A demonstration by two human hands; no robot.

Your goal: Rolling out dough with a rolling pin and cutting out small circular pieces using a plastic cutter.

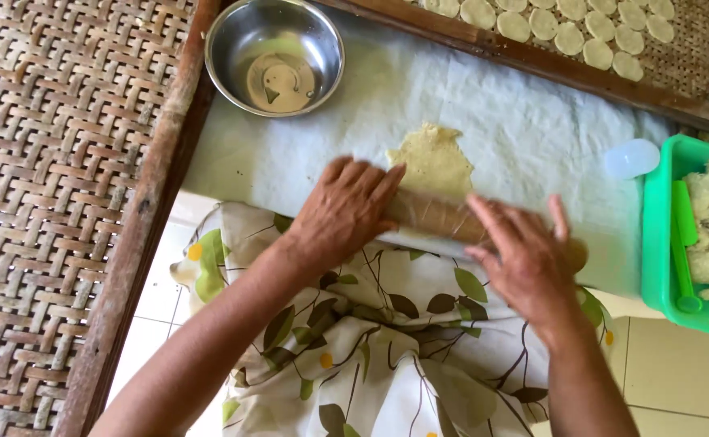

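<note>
Both palms press flat, fingers stretched out, on a brown cylindrical rolling pin: left hand at one end, right hand at the other. Ahead lies thin, ragged-edged pale yellow dough on white cloth.

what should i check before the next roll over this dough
1. Both hands on the rolling pin: left hand and right hand lie flat on it: ok.
2. Dough rests on the white cloth: ok.
3. Dough evenly thin: cannot tell.
4. Dough edge smooth: ragged, not ok.
5. Metal bowl and small plastic cup out of the pin's way: ok.
</note>
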